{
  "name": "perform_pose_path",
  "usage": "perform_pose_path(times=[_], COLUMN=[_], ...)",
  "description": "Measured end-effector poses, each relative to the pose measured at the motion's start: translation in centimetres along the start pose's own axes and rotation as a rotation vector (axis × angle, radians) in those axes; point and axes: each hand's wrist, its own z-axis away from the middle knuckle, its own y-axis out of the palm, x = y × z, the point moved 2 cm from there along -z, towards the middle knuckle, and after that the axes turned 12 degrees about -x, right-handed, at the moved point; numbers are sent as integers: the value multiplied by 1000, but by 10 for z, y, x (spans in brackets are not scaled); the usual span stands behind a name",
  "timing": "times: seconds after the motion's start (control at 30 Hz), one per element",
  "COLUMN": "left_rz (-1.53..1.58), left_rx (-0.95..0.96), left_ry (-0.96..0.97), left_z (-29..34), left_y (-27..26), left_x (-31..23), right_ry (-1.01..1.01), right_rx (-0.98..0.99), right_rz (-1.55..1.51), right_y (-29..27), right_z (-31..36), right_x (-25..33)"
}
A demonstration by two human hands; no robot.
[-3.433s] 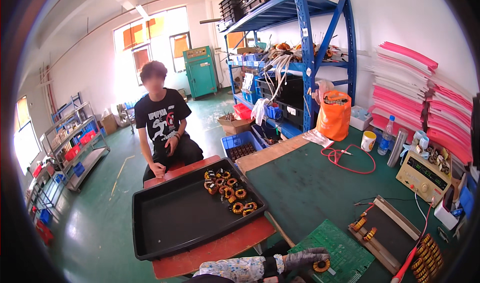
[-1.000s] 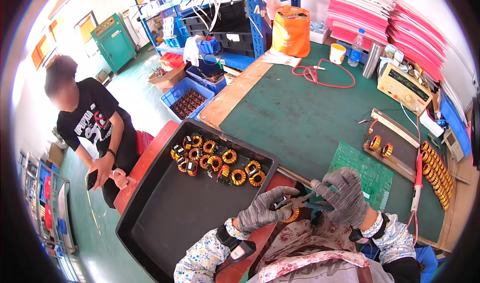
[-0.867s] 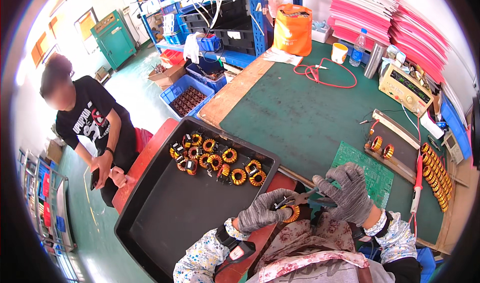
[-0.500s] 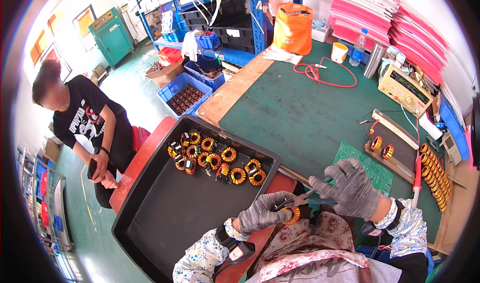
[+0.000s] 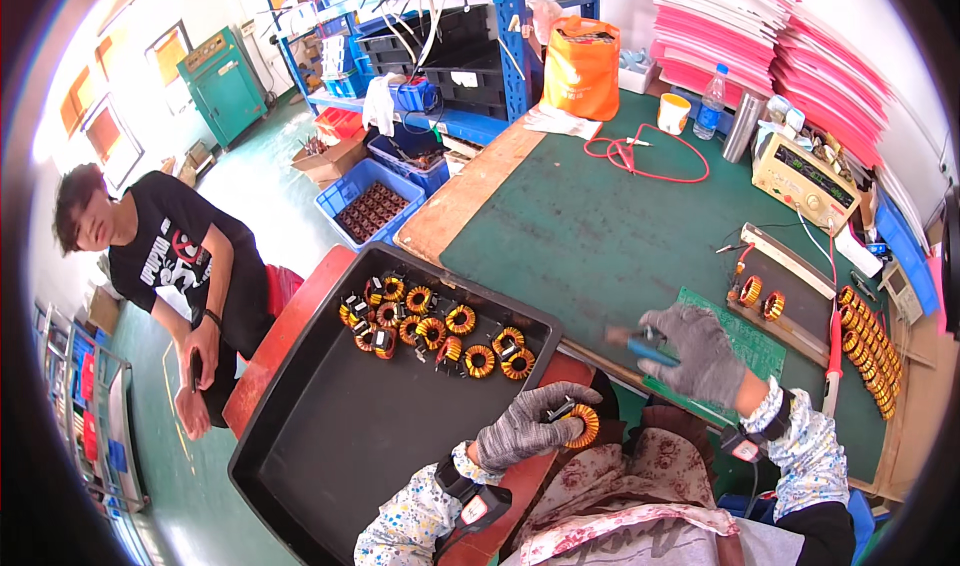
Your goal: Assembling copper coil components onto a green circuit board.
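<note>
My left hand (image 5: 530, 424), in a grey knit glove, grips an orange wound coil ring (image 5: 582, 426) over my lap, just off the near right corner of the black tray (image 5: 320, 436). My right hand (image 5: 698, 351), also gloved, holds blue-handled pliers (image 5: 640, 344) above the green cutting mat (image 5: 745, 341) on the bench. The two hands are apart. Several orange coil rings (image 5: 440, 326) lie in a cluster at the tray's far side.
A person in a black shirt (image 5: 170, 256) sits to the left of the tray. A row of coils (image 5: 870, 351) and a grey board with two coils (image 5: 760, 296) lie at the right. Orange bag (image 5: 580, 66), red cable (image 5: 650, 156), test meter (image 5: 805, 171) and blue shelving (image 5: 470, 36) stand behind.
My right hand with the pliers has lifted away from the coil and moved right over the green mat. My left hand keeps the coil. The seated person has leaned further left.
</note>
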Motion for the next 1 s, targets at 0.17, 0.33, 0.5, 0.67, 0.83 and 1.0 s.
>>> perform_pose_path(times=[0.17, 0.33, 0.5, 0.67, 0.83, 1.0], left_rz=[4, 29, 95, -331, -389, -535], left_rx=[-26, -54, -109, -68, -51, -74], left_ry=[-8, -13, 31, 470, 628, 675], left_z=[-1, 0, 0, -7, -2, -6], left_y=[2, 6, 6, 15, 38, 38], left_x=[-6, -1, 7, 6, -12, -7], right_ry=[665, 481, 207, 1063, 649, 668], right_rx=[238, -308, 266, 839, 258, -63], right_rz=[-118, 17, -820, -1852, -1929, -1649], right_y=[50, 99, 102, 92, 87, 35], right_z=[-22, -50, -22, 53, 59, 70], right_x=[-30, -19, 4, 30, 38, -8])
